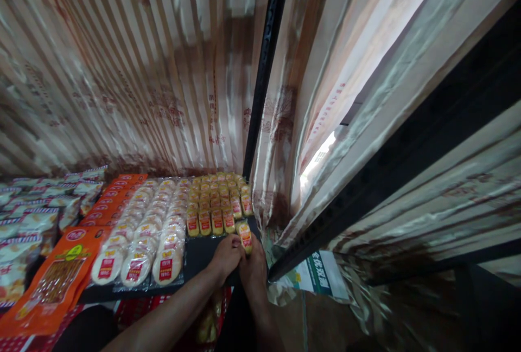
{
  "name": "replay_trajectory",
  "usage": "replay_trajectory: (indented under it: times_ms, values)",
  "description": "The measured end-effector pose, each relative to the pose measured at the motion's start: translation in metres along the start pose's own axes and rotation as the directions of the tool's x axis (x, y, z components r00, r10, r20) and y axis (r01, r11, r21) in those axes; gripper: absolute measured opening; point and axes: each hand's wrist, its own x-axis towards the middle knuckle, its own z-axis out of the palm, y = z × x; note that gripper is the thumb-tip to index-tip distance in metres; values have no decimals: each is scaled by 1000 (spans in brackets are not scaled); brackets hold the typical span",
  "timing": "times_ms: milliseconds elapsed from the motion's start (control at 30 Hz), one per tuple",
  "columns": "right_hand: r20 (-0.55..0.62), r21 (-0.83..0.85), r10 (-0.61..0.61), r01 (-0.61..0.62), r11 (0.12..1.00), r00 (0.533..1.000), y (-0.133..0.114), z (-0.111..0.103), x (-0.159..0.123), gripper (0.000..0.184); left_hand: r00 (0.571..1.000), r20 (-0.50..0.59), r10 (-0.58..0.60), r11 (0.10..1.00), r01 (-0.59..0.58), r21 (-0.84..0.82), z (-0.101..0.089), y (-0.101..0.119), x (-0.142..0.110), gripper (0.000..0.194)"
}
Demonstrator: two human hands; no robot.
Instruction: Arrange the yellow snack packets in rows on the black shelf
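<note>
A small yellow wrapped snack cake (245, 236) with a red label stands upright between my hands at the shelf's front right corner. My right hand (253, 265) is closed around it from the near side. My left hand (227, 254) has its fingers curled against its left side; the fingertips are partly hidden. Just beyond are rows of matching wrapped snack cakes (204, 222), standing upright on the black shelf (198, 251). Left of these, round white wrapped cakes (167, 265) with red labels overlap in long rows.
Orange snack bags (57, 276) and white-and-blue bags (18, 249) fill the left side. A black post (264, 53) rises at the back corner, and a dark bar (366, 162) slants on the right. Plastic sheeting (163, 70) hangs behind. Below right lies a green-and-white printed bag (321, 273).
</note>
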Motion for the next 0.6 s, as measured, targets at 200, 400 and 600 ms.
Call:
replay_trajectory:
  times_ms: [200, 400, 600]
  values:
    - [-33, 27, -26, 27, 999, 999, -7, 0, 7, 51, 1000, 4, 10, 998, -9, -54, 0, 20, -4, 20]
    - [-66, 93, -8, 14, 996, 998, -7, 7, 18, 55, 1000, -15, 9, 992, -11, -127, 5, 23, 2, 23]
    - [-90, 125, -4, 16, 992, 996, -1, 17, 30, 53, 1000, 15, -11, 990, 13, -139, 11, 28, 4, 39]
